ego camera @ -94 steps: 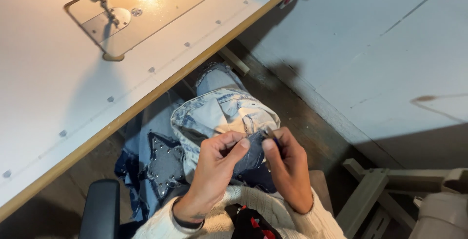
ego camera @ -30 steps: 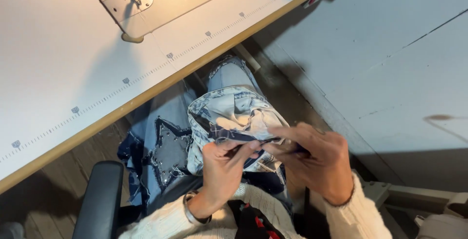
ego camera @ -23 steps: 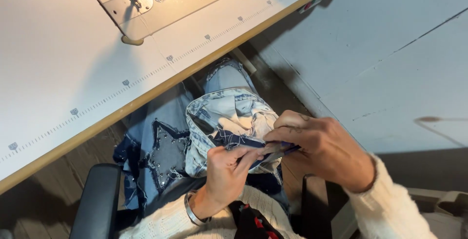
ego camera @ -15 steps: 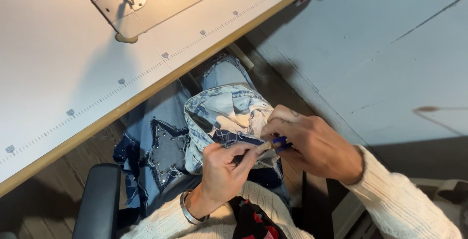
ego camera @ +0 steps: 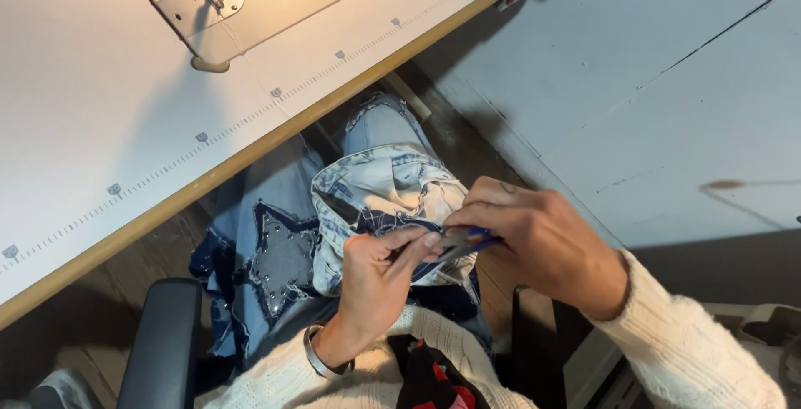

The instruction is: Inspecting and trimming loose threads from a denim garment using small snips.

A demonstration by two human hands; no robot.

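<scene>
Pinching denim piece [ego camera: 380,200] in left hand [ego camera: 380,280]; right hand [ego camera: 534,238] gripping blue-handled tool [ego camera: 467,244] against fabric.

Probably sewing workshop: sewing-machine table [ego camera: 125,108], denim [ego camera: 375,200].

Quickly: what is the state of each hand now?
Left hand: pinched shut on the denim piece.
Right hand: closed on a small blue tool.
</scene>
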